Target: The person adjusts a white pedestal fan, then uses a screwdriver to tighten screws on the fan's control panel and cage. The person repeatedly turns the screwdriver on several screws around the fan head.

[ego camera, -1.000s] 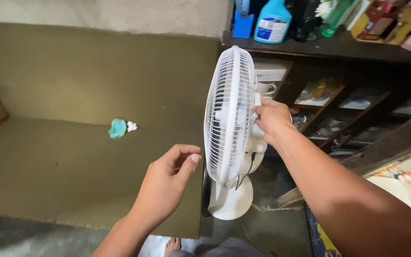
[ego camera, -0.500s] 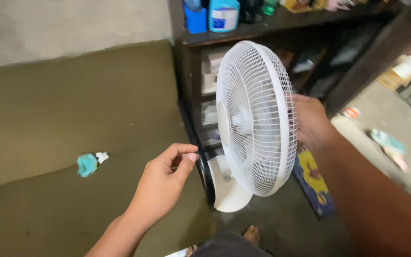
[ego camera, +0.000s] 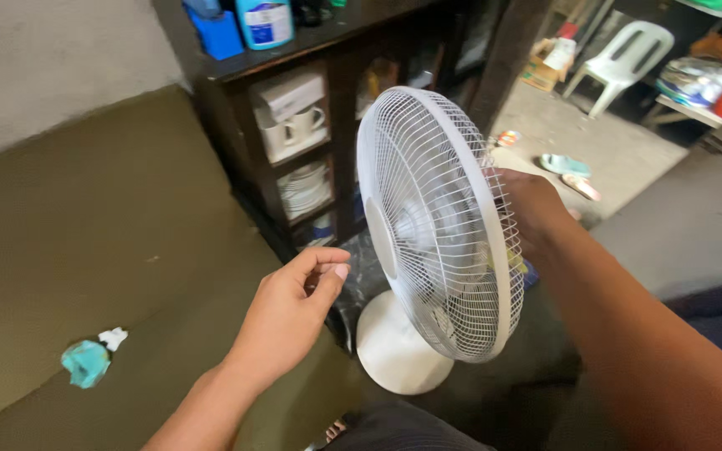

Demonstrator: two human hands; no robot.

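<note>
Fan: white desk fan (ego camera: 436,225), upright on its round base (ego camera: 399,347), grille side-on, beside the dark shelf unit (ego camera: 327,108).
Right hand: right hand (ego camera: 536,209) behind the grille, at the fan's back; grip hidden, cannot tell.
Left hand: left hand (ego camera: 290,313) just left of the grille, fingers (ego camera: 327,267) loosely curled, holding nothing.
Nearby: teal scrap (ego camera: 87,363) on the olive cushion (ego camera: 85,250).

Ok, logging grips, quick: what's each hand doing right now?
Left hand: loosely curled, empty, close to the fan.
Right hand: behind the fan's grille, on its back; grip cannot be told.
</note>
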